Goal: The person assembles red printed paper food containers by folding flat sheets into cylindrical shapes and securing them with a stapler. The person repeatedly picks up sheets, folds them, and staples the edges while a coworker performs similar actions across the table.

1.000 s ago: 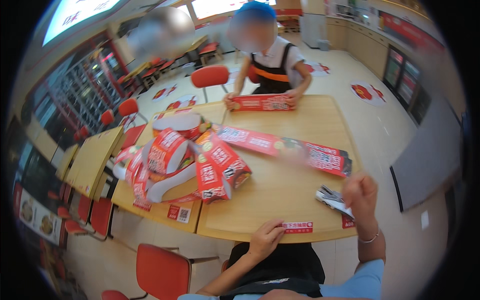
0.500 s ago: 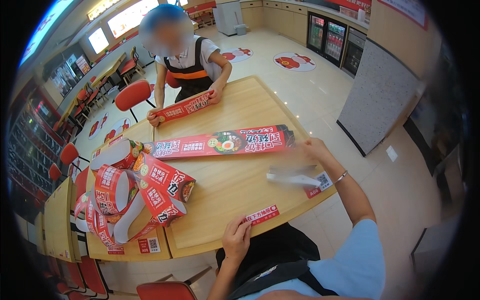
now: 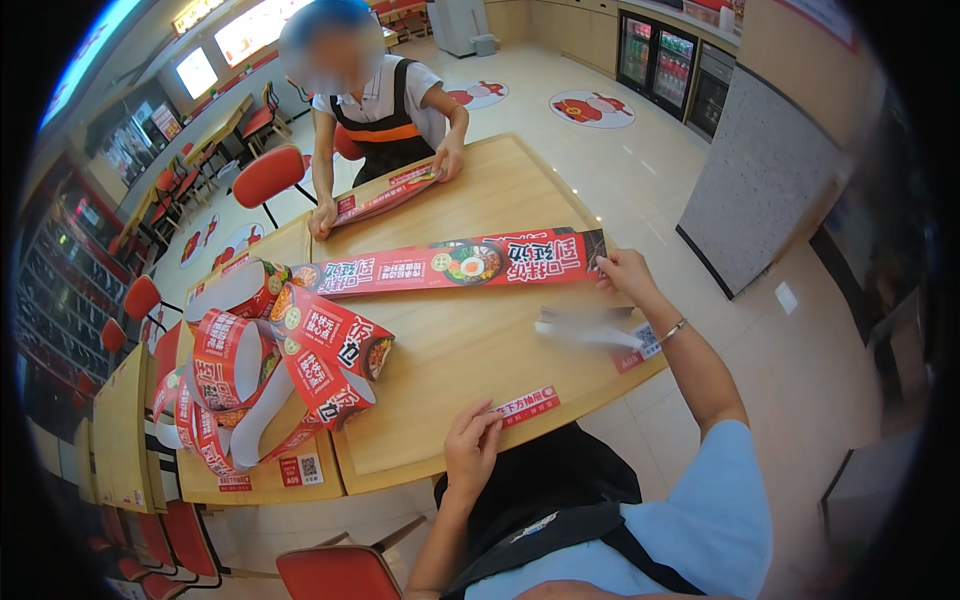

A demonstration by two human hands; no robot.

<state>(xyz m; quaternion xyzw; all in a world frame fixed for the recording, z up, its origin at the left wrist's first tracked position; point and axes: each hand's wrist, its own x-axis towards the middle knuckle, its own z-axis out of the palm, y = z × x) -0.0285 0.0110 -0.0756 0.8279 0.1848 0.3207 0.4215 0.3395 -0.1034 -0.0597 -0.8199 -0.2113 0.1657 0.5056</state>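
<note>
A long red printed paper strip [image 3: 430, 268] lies across the middle of the table, on top of at least one more like it. My right hand [image 3: 622, 274] pinches its dark right end between thumb and fingers. At the table's front edge rests my left hand [image 3: 473, 447], its fingers curled together beside a small red label [image 3: 524, 405]; nothing shows in its grip. Several similar strips, bent into loops [image 3: 232, 375], are heaped on the left. Below my right hand lies a blurred white and dark flat piece [image 3: 585, 328], its kind unclear.
Across the wooden table [image 3: 430, 400], a co-worker [image 3: 385, 110] holds another red strip [image 3: 388, 196] in both hands. A red chair [image 3: 338, 572] stands close at my front left, another red chair [image 3: 270, 177] beyond the table. A grey pillar [image 3: 757, 180] rises on the right.
My right hand has moved up and taken hold of the strip's end, which now reaches farther right. The co-worker's strip has tilted flatter. My left hand stays at the table edge.
</note>
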